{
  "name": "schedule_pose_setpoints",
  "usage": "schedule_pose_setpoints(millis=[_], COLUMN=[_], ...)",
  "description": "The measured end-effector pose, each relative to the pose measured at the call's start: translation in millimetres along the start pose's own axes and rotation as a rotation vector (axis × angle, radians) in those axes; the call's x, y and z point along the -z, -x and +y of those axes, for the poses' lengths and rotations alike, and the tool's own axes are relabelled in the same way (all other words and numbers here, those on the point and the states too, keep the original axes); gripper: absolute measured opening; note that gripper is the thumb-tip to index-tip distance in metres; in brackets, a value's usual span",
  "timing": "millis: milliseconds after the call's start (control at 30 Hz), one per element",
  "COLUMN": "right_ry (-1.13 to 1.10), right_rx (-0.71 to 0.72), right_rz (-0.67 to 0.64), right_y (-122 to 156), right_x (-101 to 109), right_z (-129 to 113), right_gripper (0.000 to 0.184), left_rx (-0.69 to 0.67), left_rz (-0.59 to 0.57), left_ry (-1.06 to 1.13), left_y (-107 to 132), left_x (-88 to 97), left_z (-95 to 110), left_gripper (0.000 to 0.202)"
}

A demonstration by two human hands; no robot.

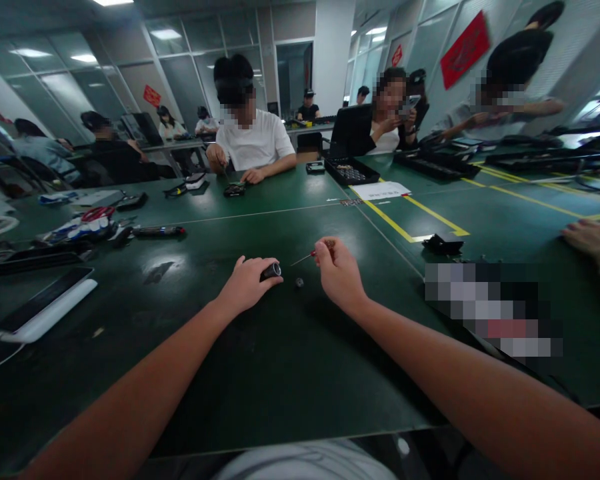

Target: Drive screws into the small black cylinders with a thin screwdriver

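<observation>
My left hand (247,283) is closed around a short black cylinder (271,271) whose shiny end points right, resting on the green table (260,360). My right hand (339,273) pinches a small red-handled screwdriver (310,255), its thin tip pointing left toward the cylinder's end, a short gap away. A tiny dark round part (299,283) lies on the table between the two hands.
A phone on a white block (47,308) lies at left, with tools and a black-red screwdriver (157,231) beyond. A black part (443,243) sits by yellow tape lines at right. Another person's hand (593,243) rests at far right. Several people sit across the table.
</observation>
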State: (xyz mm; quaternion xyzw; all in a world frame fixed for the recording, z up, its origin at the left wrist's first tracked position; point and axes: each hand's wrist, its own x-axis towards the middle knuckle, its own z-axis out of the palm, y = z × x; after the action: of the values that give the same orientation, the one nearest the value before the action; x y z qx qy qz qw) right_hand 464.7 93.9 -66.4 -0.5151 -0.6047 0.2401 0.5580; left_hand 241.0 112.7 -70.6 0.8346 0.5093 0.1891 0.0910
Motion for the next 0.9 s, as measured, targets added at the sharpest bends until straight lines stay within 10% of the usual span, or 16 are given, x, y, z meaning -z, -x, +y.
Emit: schedule_pose_setpoints(millis=[167,333,900], right_ry=[-0.035,-0.043,-0.116], right_rx=[-0.004,-0.008,-0.007], right_rz=[0.060,0.093,0.100], right_y=[-2.9,-5.1,-8.0], right_x=[3.8,6.3,4.4], right_z=[0.1,0.5,6.6], right_gripper=[0.029,0.029,0.029], left_rx=[0.078,0.101,0.097], left_rz=[0.107,-0.070,-0.345], left_ry=[0.243,0.407,0.028], left_y=[-1.4,-5.5,-30.0], left_x=[11.9,19.3,-0.3], left_z=[4.8,16.8,53.8], left_gripper=[0.031,0.038,0.018])
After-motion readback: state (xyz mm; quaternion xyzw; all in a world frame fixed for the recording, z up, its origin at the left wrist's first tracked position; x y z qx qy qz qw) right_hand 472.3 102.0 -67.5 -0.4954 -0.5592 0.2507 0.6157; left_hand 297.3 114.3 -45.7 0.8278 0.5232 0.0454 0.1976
